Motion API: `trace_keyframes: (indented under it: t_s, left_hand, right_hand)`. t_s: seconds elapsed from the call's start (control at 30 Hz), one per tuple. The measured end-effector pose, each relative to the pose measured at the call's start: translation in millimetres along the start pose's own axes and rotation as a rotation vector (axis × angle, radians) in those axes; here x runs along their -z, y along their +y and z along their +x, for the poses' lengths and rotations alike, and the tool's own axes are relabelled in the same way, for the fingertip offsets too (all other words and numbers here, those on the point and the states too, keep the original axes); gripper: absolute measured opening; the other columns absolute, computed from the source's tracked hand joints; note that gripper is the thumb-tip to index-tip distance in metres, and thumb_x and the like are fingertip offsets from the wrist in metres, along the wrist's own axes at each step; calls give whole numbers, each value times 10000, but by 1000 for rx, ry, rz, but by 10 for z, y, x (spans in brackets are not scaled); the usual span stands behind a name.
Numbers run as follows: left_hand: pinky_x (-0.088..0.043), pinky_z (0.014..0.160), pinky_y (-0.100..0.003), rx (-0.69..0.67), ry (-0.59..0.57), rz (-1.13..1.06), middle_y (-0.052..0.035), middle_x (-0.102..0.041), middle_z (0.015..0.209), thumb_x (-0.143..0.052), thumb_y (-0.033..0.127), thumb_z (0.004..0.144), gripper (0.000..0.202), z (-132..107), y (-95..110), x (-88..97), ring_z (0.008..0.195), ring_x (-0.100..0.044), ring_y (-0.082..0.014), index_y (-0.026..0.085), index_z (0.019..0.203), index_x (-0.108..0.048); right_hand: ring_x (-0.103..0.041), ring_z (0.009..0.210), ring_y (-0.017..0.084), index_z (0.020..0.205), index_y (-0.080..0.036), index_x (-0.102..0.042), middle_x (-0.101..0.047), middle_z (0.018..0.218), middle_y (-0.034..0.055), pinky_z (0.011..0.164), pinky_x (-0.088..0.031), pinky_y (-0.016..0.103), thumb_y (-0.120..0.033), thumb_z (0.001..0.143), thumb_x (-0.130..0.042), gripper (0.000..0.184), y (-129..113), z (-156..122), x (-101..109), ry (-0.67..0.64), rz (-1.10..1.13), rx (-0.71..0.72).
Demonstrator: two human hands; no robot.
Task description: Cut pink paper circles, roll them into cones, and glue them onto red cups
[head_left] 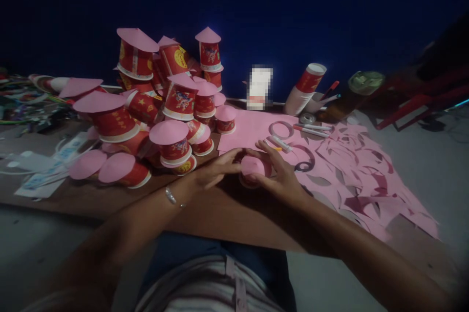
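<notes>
Between my two hands, at the middle of the table, stands a paper cup (249,184) topped with a pink paper cone (252,165). My left hand (223,165) curves round its left side, fingers at the cone's edge. From the right, my right hand (280,175) wraps the cone, its thumb pressed on the near face. Most of the cup below the cone is hidden. Just beyond my right fingers lie a glue stick (281,144) and scissors (304,166) with dark handles, near a roll of tape (281,130).
Many red paper cups with pink cones are piled at left, such as one cup (174,148). Pink paper scraps (351,165) cover the right side. Stacked cups (306,87) and pens (315,129) stand behind. A pink sheet (245,129) lies ahead, and cut white paper (54,165) sits far left.
</notes>
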State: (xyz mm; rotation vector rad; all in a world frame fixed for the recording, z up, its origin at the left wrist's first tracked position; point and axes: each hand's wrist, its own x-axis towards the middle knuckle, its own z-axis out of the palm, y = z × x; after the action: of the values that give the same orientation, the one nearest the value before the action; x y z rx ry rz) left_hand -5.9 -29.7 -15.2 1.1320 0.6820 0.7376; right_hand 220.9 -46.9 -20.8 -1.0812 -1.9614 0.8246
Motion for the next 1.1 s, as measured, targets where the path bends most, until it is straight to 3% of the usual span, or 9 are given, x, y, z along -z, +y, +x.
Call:
trace_keyframes:
  t_s: [0.1, 0.23, 0.5, 0.67, 0.77, 0.93, 1.1]
  left_hand:
    - [-428, 1095, -370, 19, 85, -163, -93, -685, 1305, -816, 478, 821, 453, 44, -9, -86, 1319, -575, -283, 212, 1170, -703]
    - [-427, 1049, -353, 43, 144, -206, -88, -705, 1230, -881, 420, 773, 460, 96, -73, -153, 1250, -595, -273, 186, 1129, -708]
    - [-422, 1031, -328, 34, 64, -229, -95, -677, 1315, -827, 359, 845, 403, 86, -110, -73, 1290, -570, -266, 202, 1198, -712]
    - [-425, 1016, -335, 47, 64, -176, -82, -669, 1303, -898, 263, 743, 522, 60, -93, -38, 1237, -577, -258, 215, 1225, -706]
    - [-433, 999, -334, 64, 80, -140, -89, -675, 1289, -901, 263, 734, 524, 53, -81, -29, 1217, -583, -256, 207, 1219, -711]
    - [-425, 1053, -348, 27, 33, -154, -94, -655, 1359, -874, 248, 760, 523, 60, -68, -32, 1320, -547, -279, 218, 1253, -701]
    - [-434, 1041, -348, 59, 34, -131, -94, -661, 1363, -885, 207, 732, 530, 48, -14, -68, 1325, -549, -281, 215, 1231, -705]
  right_hand:
    - [-462, 1496, 350, 1578, -285, -385, -577, 1539, 144, 1228, -334, 645, -425, 883, -770, 807, 8, -10, -6, -2, 17, -32]
    - [-457, 1499, 358, 1577, -288, -393, -570, 1546, 142, 1242, -312, 639, -457, 865, -789, 833, 12, -16, -17, -2, 48, -63]
    - [-494, 1472, 342, 1584, -306, -384, -599, 1520, 128, 1243, -310, 632, -438, 867, -793, 836, 31, -11, -38, 8, 76, -35]
    - [-450, 1504, 358, 1579, -283, -401, -581, 1535, 141, 1239, -315, 635, -467, 871, -781, 824, 36, -14, -47, 15, 63, -53]
    - [-430, 1516, 361, 1569, -282, -420, -588, 1530, 137, 1244, -303, 639, -482, 872, -776, 808, 16, -15, -34, 18, 46, -61]
    - [-517, 1453, 345, 1585, -288, -397, -593, 1523, 140, 1235, -331, 622, -475, 902, -745, 789, -15, -17, -17, 1, 78, -48]
    - [-470, 1489, 357, 1576, -293, -409, -605, 1511, 135, 1240, -311, 638, -483, 885, -767, 801, -15, -20, -17, 8, 49, -54]
